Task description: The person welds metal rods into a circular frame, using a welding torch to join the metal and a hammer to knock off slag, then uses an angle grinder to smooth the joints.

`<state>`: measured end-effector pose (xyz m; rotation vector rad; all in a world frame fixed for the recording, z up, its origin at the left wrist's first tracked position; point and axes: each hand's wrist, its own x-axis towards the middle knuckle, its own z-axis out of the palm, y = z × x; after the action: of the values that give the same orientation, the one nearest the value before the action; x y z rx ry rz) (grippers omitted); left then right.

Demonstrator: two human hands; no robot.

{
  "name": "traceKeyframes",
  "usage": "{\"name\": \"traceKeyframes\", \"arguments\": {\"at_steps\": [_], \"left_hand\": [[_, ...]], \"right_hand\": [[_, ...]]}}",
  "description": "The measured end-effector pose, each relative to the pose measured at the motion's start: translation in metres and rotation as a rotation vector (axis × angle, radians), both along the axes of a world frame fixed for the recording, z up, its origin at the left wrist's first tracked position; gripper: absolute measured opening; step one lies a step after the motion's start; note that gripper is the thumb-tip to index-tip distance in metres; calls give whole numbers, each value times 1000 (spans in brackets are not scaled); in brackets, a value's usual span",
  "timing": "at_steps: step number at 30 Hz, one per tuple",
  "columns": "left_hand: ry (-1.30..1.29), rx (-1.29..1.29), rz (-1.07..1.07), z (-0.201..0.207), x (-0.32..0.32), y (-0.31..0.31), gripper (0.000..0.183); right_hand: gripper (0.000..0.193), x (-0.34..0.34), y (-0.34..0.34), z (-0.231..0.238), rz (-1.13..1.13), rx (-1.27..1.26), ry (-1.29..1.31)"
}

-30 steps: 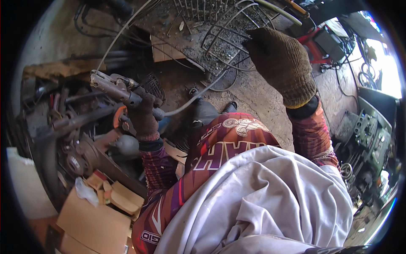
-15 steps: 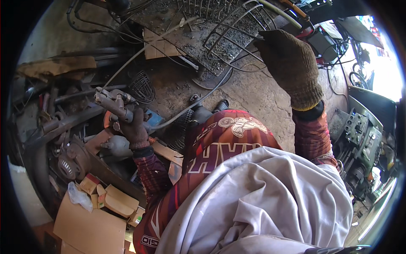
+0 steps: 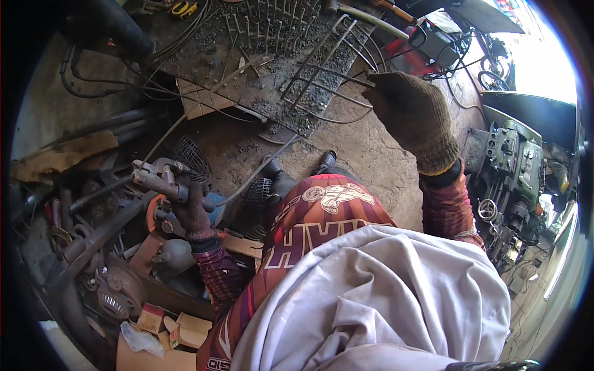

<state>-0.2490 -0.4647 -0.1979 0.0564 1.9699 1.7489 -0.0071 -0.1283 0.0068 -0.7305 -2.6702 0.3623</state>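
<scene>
Containers first: open brown cardboard boxes (image 3: pixel 179 331) sit at the lower left, below the grey metal torch-like tool (image 3: pixel 162 178); a crumpled clear plastic bag (image 3: pixel 141 339) lies on them, the rest of their contents can't be made out. Left hand (image 3: pixel 190 210), in a dark knit glove, has its fingers wrapped closed around the tool's handle; the tool's head points left, and a thin grey hose (image 3: pixel 260 170) runs off from it to the upper right across the dirt floor. Right hand (image 3: pixel 411 117), in a brown knit work glove, is raised well to the right of the tool, fingers curled shut on the end of a bent steel wire frame (image 3: pixel 322 74). The frame's rods fan out up and to the left from that grip, over a dark perforated metal plate (image 3: pixel 247 86) lying above and right of the tool. Left of the tool: a heap of dark scrap metal parts (image 3: pixel 93 247). Far right of the tool: a grey machine with handwheels (image 3: pixel 507 185).
</scene>
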Motion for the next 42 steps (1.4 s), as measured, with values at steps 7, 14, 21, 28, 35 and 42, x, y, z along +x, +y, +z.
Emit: {"name": "traceKeyframes", "arguments": {"at_steps": [7, 14, 21, 28, 35, 42], "left_hand": [[17, -12, -45, -5, 1, 2, 29], [23, -32, -65, -15, 1, -2, 33], [179, -41, -68, -20, -1, 1, 39], [157, -39, -77, -43, -5, -14, 41], [200, -94, -138, -65, -8, -23, 35], [40, -115, -137, -61, -3, -26, 40]], "right_hand": [[14, -3, -6, 3, -65, -130, -48], [16, -4, -7, 6, -74, -142, -59], [15, -4, -5, 9, -55, -65, -87], [14, -2, -4, 4, -49, -119, -59], [16, -1, -3, -1, -42, -135, -20], [16, -2, -1, 1, -9, -78, -28]]}}
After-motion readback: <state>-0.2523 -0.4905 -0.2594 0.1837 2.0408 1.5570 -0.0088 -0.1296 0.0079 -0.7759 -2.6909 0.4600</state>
